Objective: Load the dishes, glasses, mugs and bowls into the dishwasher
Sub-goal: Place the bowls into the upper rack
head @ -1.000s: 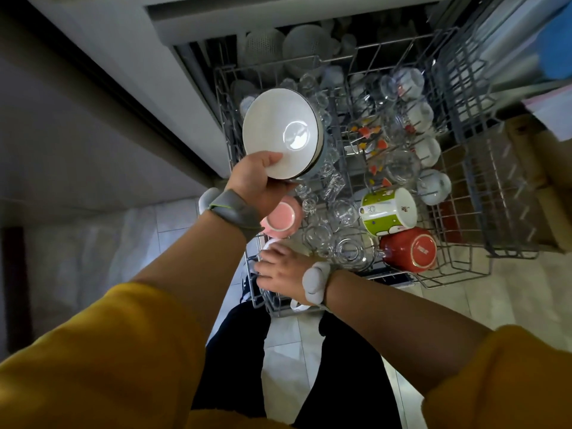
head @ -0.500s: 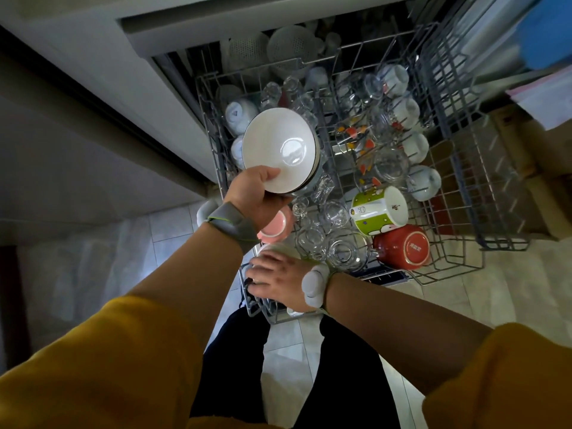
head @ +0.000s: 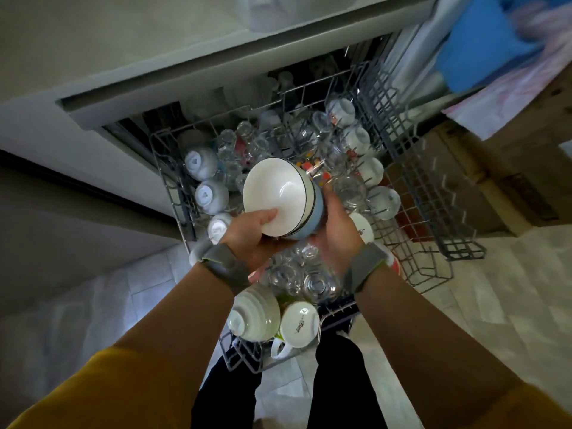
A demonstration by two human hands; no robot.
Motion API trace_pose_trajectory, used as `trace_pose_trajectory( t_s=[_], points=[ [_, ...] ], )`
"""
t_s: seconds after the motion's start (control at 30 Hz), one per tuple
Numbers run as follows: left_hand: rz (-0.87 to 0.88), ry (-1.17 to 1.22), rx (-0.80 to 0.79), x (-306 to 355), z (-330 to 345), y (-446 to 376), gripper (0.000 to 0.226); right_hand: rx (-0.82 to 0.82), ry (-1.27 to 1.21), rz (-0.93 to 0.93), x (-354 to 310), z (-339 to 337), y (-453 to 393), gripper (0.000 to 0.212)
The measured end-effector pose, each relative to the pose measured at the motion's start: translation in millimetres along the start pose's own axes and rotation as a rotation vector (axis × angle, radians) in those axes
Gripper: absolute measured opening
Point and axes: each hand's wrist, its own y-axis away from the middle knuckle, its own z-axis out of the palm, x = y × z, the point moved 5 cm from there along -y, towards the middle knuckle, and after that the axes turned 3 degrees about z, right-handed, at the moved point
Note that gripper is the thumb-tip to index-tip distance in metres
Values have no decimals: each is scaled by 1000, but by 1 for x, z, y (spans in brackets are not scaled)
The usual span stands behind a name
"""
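While the rack (head: pixel 411 193) already looks nearly full of glasses and mugs, the left hand (head: pixel 247 230) and right hand (head: pixel 337 230) grip nested bowls (head: pixel 278 196) not yet placed

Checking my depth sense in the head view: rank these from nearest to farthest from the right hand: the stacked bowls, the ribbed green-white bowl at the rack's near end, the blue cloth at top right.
1. Stacked bowls: held by the right hand.
2. Ribbed green-white bowl: lower left, in the rack.
3. Blue cloth: far top right, on the counter.
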Motion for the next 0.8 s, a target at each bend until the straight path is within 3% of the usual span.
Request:
trace_pose_trajectory(
  t_s=[0.1, 0.23, 0.3, 0.37, 0.43, 0.53, 0.6, 0.67, 0.8],
  points=[
    [7, -48, 20, -4, 6, -5, 38, -149, -100, 25, -4, 6, -6, 69],
    [51, -108, -15, 5, 24, -12, 42, -33, -7, -79, -21, -9, -12, 80],
    [109, -90, -11, 11, 30, -13, 41, 72, -30, -148, -32, -25, -7, 67],
    [169, -32, 66, 22, 23, -19, 46, 138, -54, -215, -40, -43, -4, 34],
    [204, 14, 123, 36, 19, -25, 47, 199, 109, -306, -48, -50, -6, 35],
    [282, -83, 220, 69, 26, -34, 36, 246, 466, -330, -51, -37, -21, 75],
    [351, -253, 285, 92, 33, -44, 44, 285, 687, -297, -44, -28, -32, 95],
    [348, -366, 275, 108, 44, -51, 47, 307, 904, -298, -35, -21, -42, 91],
    [327, -358, 268, 122, 51, -61, 43, 352, 1163, -306, -22, -18, -53, 90]
  ],
)
